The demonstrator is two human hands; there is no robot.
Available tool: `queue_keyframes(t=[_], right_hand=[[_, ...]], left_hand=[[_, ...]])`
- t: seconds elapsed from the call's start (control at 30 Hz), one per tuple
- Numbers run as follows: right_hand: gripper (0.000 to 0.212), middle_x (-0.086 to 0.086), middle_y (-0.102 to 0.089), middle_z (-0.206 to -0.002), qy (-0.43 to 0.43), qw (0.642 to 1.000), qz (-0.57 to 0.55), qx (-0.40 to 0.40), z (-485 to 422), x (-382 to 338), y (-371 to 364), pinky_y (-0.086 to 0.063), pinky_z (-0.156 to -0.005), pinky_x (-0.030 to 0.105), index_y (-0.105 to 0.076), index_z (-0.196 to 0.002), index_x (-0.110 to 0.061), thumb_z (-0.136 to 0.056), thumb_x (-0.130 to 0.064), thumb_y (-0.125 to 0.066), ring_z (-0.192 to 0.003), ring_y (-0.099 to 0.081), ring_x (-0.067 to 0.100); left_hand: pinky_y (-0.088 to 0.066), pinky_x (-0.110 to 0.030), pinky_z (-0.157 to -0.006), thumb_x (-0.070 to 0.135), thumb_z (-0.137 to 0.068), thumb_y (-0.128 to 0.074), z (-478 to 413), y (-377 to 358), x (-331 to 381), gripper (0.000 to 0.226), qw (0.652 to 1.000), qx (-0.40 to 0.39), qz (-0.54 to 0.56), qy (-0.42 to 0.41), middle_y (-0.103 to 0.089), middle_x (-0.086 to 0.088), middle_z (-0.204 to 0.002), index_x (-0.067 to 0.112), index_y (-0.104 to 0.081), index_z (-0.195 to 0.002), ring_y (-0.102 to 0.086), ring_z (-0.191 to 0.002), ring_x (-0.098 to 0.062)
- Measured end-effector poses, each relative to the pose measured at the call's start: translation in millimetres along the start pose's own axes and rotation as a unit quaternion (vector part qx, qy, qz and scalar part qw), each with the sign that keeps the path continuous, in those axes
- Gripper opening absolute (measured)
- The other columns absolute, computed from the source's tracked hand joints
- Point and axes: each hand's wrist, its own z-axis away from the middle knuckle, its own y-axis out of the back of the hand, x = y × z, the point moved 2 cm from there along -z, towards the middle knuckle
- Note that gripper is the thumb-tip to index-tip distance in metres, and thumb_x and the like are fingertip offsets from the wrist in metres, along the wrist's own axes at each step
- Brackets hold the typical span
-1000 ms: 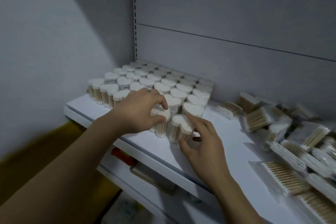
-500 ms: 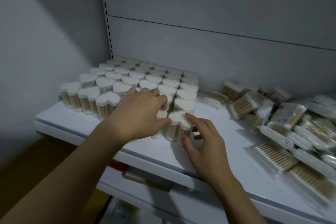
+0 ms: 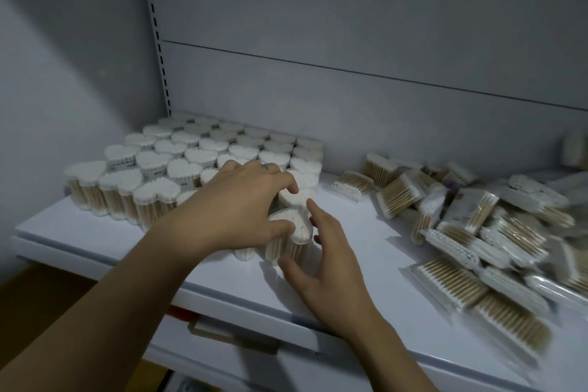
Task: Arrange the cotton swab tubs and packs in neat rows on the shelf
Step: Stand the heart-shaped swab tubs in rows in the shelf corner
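Several heart-shaped cotton swab tubs (image 3: 191, 156) stand upright in tight rows at the shelf's back left. At the block's front right corner stands one more tub (image 3: 294, 232). My left hand (image 3: 235, 210) lies over it from the left, thumb and fingers pressing its lid and the tubs beside it. My right hand (image 3: 324, 261) cups the same tub from the right, index finger on its top edge, thumb near its base. A loose heap of flat swab packs (image 3: 477, 232) lies to the right.
The white shelf (image 3: 366, 232) has bare surface between the tub block and the pack heap. A grey back panel and a slotted upright (image 3: 156, 32) close the back. A lower shelf with boxes (image 3: 222, 334) shows below the front edge.
The view has swung, so the shelf sits further left and closer. My right hand's fingers have spread around the front tub. My left hand stays over the tubs.
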Motion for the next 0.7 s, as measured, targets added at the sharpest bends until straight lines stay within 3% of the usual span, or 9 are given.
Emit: queue_keyframes(t=[0.1,0.33,0.5,0.6,0.7], right_hand=[[0.080,-0.012,-0.028,-0.147,-0.003,1.000,-0.007,-0.015,-1.9,-2.6,-1.4,-0.036,-0.108,0.024,-0.020,-0.149,-0.031,-0.086,-0.032,-0.068,-0.134,-0.031,0.001],[0.078,-0.015,-0.028,-0.144,0.028,0.999,-0.021,-0.031,-5.3,-2.1,5.4,-0.035,-0.106,0.021,-0.023,-0.147,-0.032,-0.084,-0.034,-0.068,-0.131,-0.032,0.000],[0.064,-0.016,-0.030,-0.142,0.053,0.999,0.003,-0.012,-6.7,3.3,16.4,-0.031,-0.098,0.011,-0.033,-0.143,-0.039,-0.087,-0.039,-0.065,-0.129,-0.030,-0.004],[0.054,-0.016,-0.032,-0.139,0.069,0.997,0.022,-0.008,-7.6,3.4,14.5,-0.025,-0.088,0.000,-0.043,-0.137,-0.039,-0.087,-0.036,-0.065,-0.120,-0.032,-0.008],[0.043,-0.013,-0.039,-0.135,0.069,0.997,0.031,0.001,-7.8,2.4,9.0,-0.029,-0.085,0.004,-0.055,-0.128,-0.035,-0.086,-0.028,-0.066,-0.118,-0.043,0.001]], left_hand=[[-0.030,-0.035,-0.105,0.055,-0.084,-0.062,-3.8,4.1,2.2,0.051,1.000,-0.018,0.017,0.009,-0.049,0.017,-0.133,0.040,-0.047,-0.130,-0.043,-0.122,-0.008],[-0.036,-0.039,-0.107,0.039,-0.091,-0.059,-7.2,20.2,-4.0,0.035,0.993,0.065,0.061,0.075,-0.055,0.014,-0.132,0.039,-0.052,-0.126,-0.048,-0.122,-0.010],[-0.037,-0.026,-0.095,0.042,-0.085,-0.068,16.7,18.3,-17.3,0.041,0.989,-0.023,0.076,0.126,-0.047,0.020,-0.128,0.047,-0.049,-0.121,-0.045,-0.114,-0.004],[-0.034,-0.025,-0.094,0.038,-0.083,-0.071,24.8,13.1,-20.1,0.046,0.989,-0.062,0.030,0.134,-0.045,0.019,-0.123,0.045,-0.049,-0.123,-0.040,-0.112,-0.005],[-0.035,-0.028,-0.097,0.035,-0.082,-0.070,30.1,3.4,-23.7,0.042,0.989,-0.049,0.006,0.138,-0.046,0.020,-0.121,0.043,-0.053,-0.119,-0.041,-0.112,-0.007]])
